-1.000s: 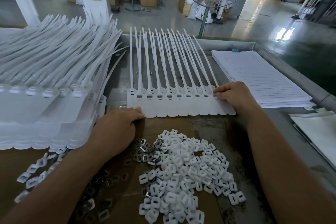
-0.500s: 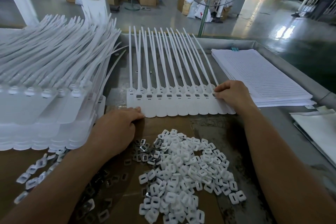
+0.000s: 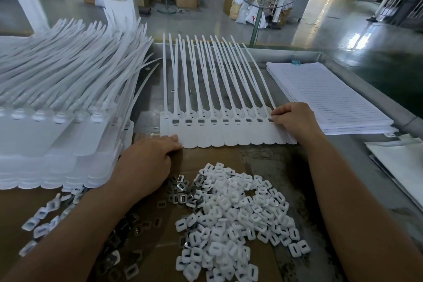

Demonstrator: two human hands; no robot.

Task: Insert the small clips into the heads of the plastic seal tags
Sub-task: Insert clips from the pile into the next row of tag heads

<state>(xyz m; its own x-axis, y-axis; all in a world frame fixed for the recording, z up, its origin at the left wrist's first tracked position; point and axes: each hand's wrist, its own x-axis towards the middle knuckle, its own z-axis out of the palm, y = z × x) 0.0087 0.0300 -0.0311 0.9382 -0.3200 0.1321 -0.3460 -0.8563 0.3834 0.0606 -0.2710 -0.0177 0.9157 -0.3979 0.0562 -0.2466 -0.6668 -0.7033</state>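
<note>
1. Left hand (image 3: 146, 162) lies flat, fingertips pressing the near left corner of the row of tags (image 3: 229, 136) on the surface (image 3: 286, 167).
2. Clips (image 3: 233, 217) lie heaped just before the row.
3. Right hand (image 3: 295, 121) pinches the rightmost tag's head.

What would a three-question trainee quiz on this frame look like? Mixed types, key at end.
1. True or false: the right hand has its fingertips at the right end of the row of seal tags.
2. Where does the pile of white clips lie? A) in a bucket on the floor; B) between the row and the person; C) cupped in the right hand's palm.
3. Fill in: the left hand touches the row's lower ___ corner.
Key: 1 true; 2 B; 3 left.
</note>
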